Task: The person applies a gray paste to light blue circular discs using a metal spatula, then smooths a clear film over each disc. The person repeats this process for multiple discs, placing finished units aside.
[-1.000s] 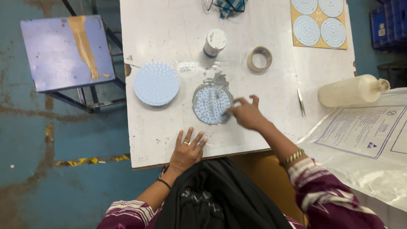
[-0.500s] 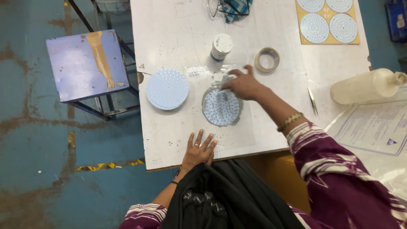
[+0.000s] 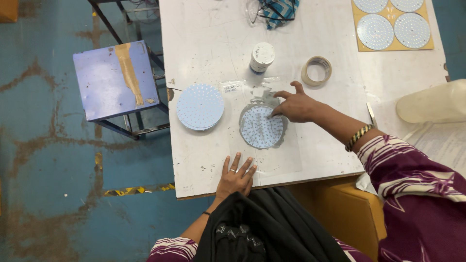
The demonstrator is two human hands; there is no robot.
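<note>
Starting well left of the white table [image 3: 204, 29], a blue stool [image 3: 114, 80] with a tan streak stands on the blue floor. On the table, a stack of pale blue round discs [image 3: 200, 106] sits near its left edge, dotted all over. Down at the near edge, the left hand [image 3: 236, 177] lies flat, fingers spread, palm down on a clear plastic sheet [image 3: 286, 160], gripping nothing. Just right of the stack lies the disc being worked, a round perforated board [image 3: 262, 127] with a grey ring around it, lying on that sheet in the table's middle. The right hand [image 3: 297, 104] reaches over its upper right rim, index and middle fingertips pressing down, thumb lifted, the other fingers loosely curled. By its look the board is thin, stiff and light, likely to slide on the film, so the bare rim seems the safest place to hold, away from the dotted face. Behind the board stands a small white-lidded jar [image 3: 262, 57], then a roll of tape [image 3: 316, 71], and at the table's far right corner 4 more discs rest on a brown card [image 3: 393, 46].
</note>
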